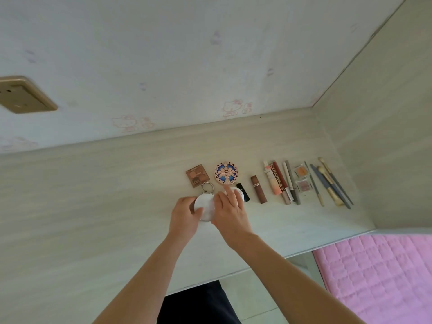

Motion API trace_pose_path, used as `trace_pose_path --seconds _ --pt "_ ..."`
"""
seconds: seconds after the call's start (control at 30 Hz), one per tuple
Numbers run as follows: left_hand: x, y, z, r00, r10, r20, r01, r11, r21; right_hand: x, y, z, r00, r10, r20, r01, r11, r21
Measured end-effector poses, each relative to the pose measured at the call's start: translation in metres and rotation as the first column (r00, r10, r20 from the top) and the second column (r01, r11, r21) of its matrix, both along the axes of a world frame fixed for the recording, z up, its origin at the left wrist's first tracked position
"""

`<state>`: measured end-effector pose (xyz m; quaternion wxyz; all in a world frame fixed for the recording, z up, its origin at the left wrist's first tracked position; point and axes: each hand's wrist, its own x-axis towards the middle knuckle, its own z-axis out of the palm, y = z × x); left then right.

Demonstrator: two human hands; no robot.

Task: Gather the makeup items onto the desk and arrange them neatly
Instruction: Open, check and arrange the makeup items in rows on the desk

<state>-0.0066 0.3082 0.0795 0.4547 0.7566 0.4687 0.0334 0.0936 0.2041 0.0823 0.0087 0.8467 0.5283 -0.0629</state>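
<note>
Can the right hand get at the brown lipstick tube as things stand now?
Probably yes. The brown lipstick tube lies uncovered just right of the right hand, with only a black tube between them, though that hand rests on the white compact.

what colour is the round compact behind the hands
Pink rim, blue-and-white patterned lid: round compact, clearest in the head view.
</note>
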Motion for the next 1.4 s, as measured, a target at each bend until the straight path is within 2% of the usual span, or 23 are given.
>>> trace_pose_path --seconds 0.1,0.23,0.37,0.5,0.6,0.8,0.9,1.07,1.27,1.4 --pt "-0.002 0.001 0.004 0.992 0.105 0.07 -0.09 0.979 -0.184 -0.003 -0.004 0.0 0.998 -0.037 -0.046 0.041 0.995 0.095" --pt "-0.009 0.003 0.017 0.906 0.393 0.157 -0.26 0.81 -0.526 -0.011 -0.009 0.007 0.983 -0.019 -0.181 0.064 0.967 0.245" --pt "-0.025 0.013 0.028 0.843 0.505 0.185 -0.291 0.717 -0.633 -0.021 -0.005 0.022 0.954 0.029 -0.297 0.055 0.961 0.273" --pt "-0.043 0.028 0.046 0.785 0.569 0.246 -0.216 0.624 -0.751 -0.031 0.007 0.044 0.887 0.057 -0.459 0.104 0.943 0.317" --pt "-0.057 0.043 0.061 0.762 0.579 0.29 -0.154 0.597 -0.787 -0.043 0.02 0.058 0.833 0.064 -0.549 0.151 0.929 0.338" --pt "-0.092 0.072 0.059 0.766 0.488 0.419 0.003 0.649 -0.761 -0.059 0.044 0.066 0.786 0.107 -0.608 0.19 0.895 0.403" --pt "-0.103 0.084 0.042 0.774 0.391 0.499 0.083 0.718 -0.691 -0.057 0.057 0.049 0.779 0.155 -0.607 0.161 0.887 0.433" --pt "-0.112 0.096 0.01 0.797 0.283 0.534 0.019 0.871 -0.491 -0.066 0.074 0.008 0.789 0.195 -0.583 0.125 0.877 0.464" --pt "-0.125 0.109 -0.018 0.789 0.156 0.594 0.093 0.925 -0.367 -0.084 0.089 -0.025 0.779 0.229 -0.584 0.15 0.836 0.529" --pt "-0.135 0.119 -0.028 0.767 0.098 0.634 0.084 0.964 -0.252 -0.101 0.098 -0.033 0.759 0.264 -0.596 0.176 0.797 0.577"
